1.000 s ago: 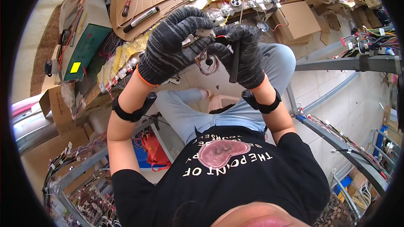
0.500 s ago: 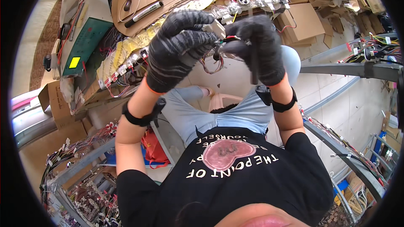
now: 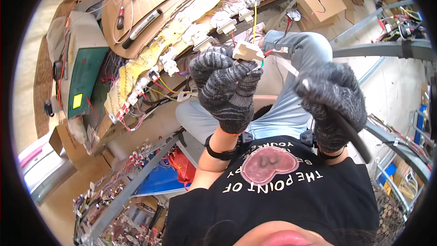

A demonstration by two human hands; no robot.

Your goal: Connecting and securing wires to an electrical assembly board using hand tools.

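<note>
A small white connector block (image 3: 247,51) with coloured wires is gripped at the fingertips of the gloved left hand (image 3: 226,86), which is raised and curled tight around it. Red, yellow and green leads are seen trailing from the block, just above the knuckles. Off to the side, well apart, the gloved right hand (image 3: 334,102) is clenched around a dark-handled tool (image 3: 353,135), its handle slanting down past the wrist. Beyond the left hand, a row of similar white connectors (image 3: 214,27) is laid along a cardboard board (image 3: 154,0). A black marker (image 3: 141,22) is seen resting on that board, farther out
</note>
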